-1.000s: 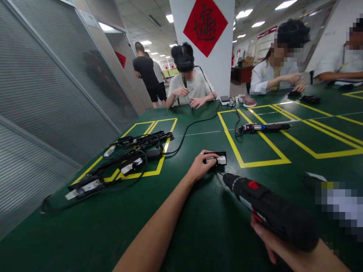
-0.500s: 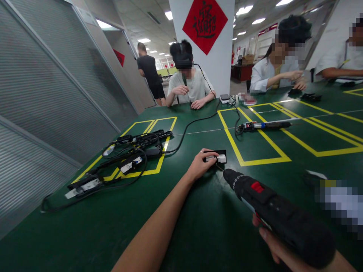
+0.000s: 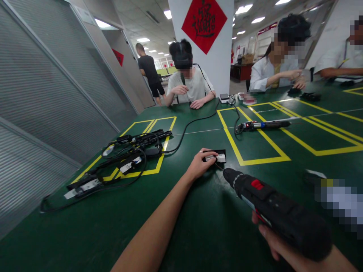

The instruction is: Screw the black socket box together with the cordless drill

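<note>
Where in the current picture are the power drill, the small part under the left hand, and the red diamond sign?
Power drill [image 3: 286, 215]: head view, on its black body.
Small part [image 3: 221, 158]: head view, on its exposed white section.
Red diamond sign [image 3: 204, 26]: head view, near its middle.

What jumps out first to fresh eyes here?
The big black power drill in the right hand, lower right, its bit angled toward the small black-and-white part under the left hand. Then the red diamond sign on the white pillar, top centre.
</note>
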`<state>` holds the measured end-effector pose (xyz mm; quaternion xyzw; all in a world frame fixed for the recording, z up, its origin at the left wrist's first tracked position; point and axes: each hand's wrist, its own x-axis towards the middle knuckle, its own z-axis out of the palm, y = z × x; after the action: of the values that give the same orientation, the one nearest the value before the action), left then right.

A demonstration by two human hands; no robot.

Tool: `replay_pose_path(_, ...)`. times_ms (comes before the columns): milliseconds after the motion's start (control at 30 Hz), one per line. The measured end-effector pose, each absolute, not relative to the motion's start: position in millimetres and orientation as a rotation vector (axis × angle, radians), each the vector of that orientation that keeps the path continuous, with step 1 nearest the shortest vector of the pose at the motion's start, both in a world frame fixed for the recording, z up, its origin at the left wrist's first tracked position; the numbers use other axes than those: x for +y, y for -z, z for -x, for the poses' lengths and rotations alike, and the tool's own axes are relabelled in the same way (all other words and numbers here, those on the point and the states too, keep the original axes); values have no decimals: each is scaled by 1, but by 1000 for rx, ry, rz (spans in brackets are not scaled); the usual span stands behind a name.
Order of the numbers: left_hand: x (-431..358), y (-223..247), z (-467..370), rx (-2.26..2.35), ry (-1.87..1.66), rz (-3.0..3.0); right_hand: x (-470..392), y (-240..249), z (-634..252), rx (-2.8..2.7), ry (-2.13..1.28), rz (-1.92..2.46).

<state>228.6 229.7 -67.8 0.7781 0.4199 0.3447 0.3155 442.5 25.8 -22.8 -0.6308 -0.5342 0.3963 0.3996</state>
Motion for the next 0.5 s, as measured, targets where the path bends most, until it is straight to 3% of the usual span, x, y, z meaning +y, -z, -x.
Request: replay_pose_path(500, 229, 71, -228, 1088, -922, -2037, 24, 40, -447, -1409, -883, 1673)
